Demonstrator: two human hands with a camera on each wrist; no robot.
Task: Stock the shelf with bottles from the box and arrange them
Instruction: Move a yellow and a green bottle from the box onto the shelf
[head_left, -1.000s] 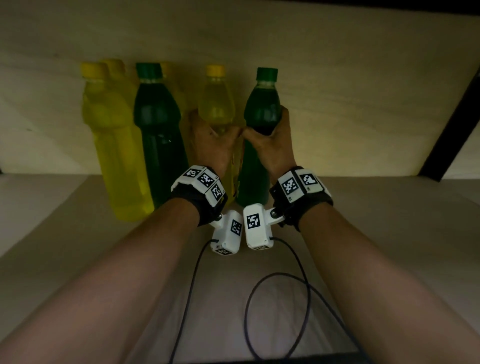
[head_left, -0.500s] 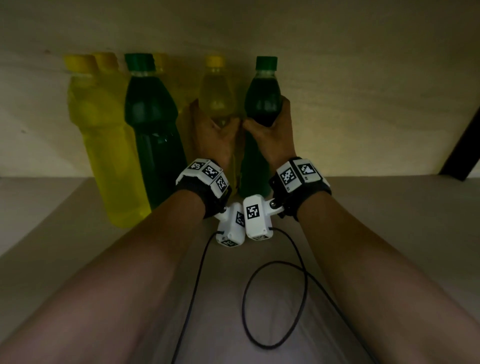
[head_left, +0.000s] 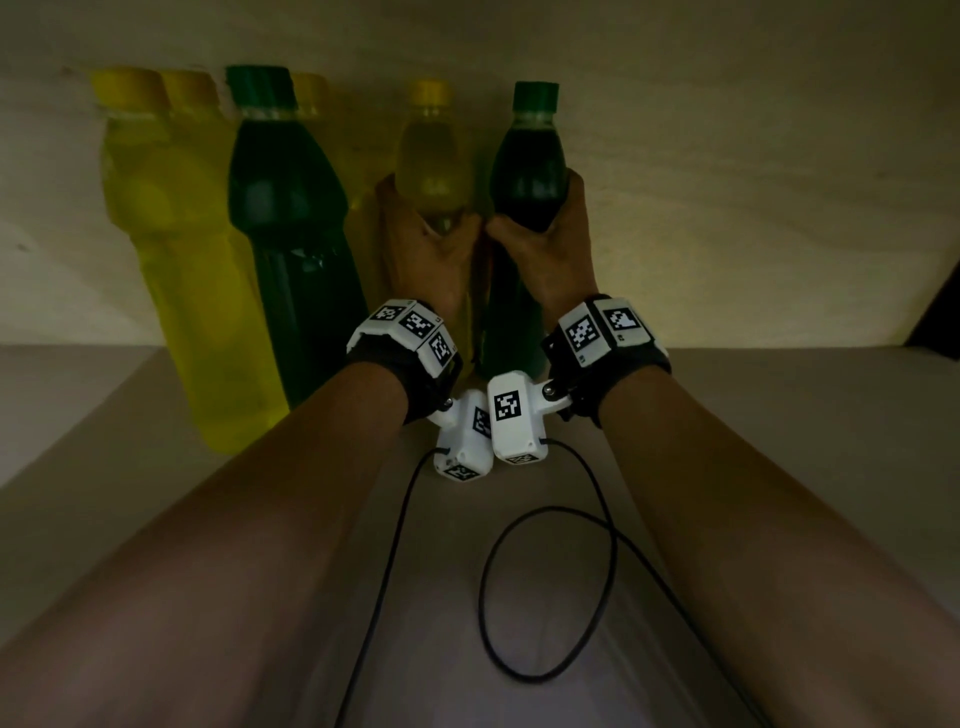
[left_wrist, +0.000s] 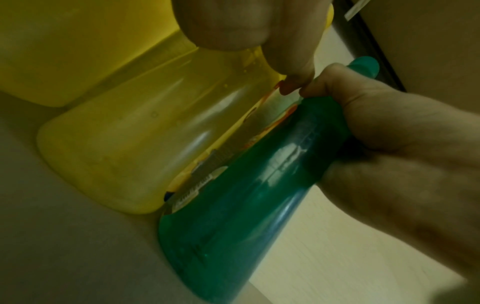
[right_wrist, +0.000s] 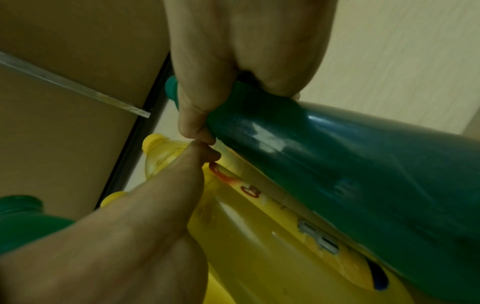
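Note:
Two bottles stand side by side deep on the shelf board (head_left: 779, 441). My left hand (head_left: 426, 249) grips the yellow bottle (head_left: 434, 156) around its middle, and my right hand (head_left: 545, 244) grips the green bottle (head_left: 530, 171) beside it. In the left wrist view the yellow bottle (left_wrist: 145, 131) and the green bottle (left_wrist: 246, 195) touch along their sides, bases down on the board. In the right wrist view my thumb tips meet between the green bottle (right_wrist: 337, 160) and the yellow bottle (right_wrist: 272, 236).
To the left stand a large yellow bottle (head_left: 182, 270) and a large green bottle (head_left: 291, 244), with more yellow caps (head_left: 306, 93) behind them. The back wall (head_left: 727, 182) is close behind. A black cable (head_left: 545, 597) loops on the board. A dark post (head_left: 940, 317) stands at far right.
The two held bottles and both hands have moved slightly further back and left on the shelf; the view has come closer to the standing bottles. Both grips are unchanged.

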